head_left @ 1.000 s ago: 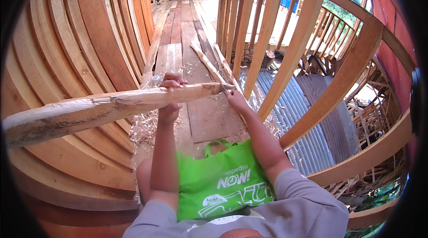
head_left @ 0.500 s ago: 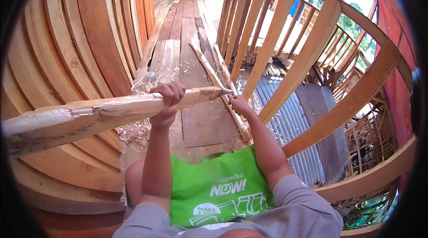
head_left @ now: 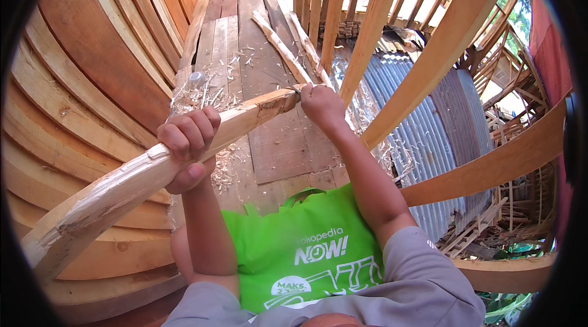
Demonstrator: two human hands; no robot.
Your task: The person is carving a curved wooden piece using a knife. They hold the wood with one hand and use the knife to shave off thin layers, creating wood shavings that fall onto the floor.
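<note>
A long, rough wooden pole (head_left: 141, 171) with peeled, pale sides slants across in front of me, from the lower left up to the middle. My left hand (head_left: 188, 146) wraps round it about halfway along, thumb underneath. At its far end my right hand (head_left: 323, 106) is closed in a fist, with a short dark blade (head_left: 297, 89) of a knife showing against the wood. The fist hides the knife's handle. A green bag (head_left: 306, 235) with white print lies over my lap.
Two thin peeled sticks (head_left: 278, 45) lie on the plank floor (head_left: 278, 149) ahead. Shavings (head_left: 223, 164) and a clear cup (head_left: 196, 79) are on the left. Boards (head_left: 92, 91) line the left; a slatted railing (head_left: 422, 63) stands on the right, above a corrugated metal roof (head_left: 410, 118).
The pole has swung to a steeper slant, its near end dropping. My left hand has moved down and left with it. My right hand has risen slightly, and the view has tilted downward.
</note>
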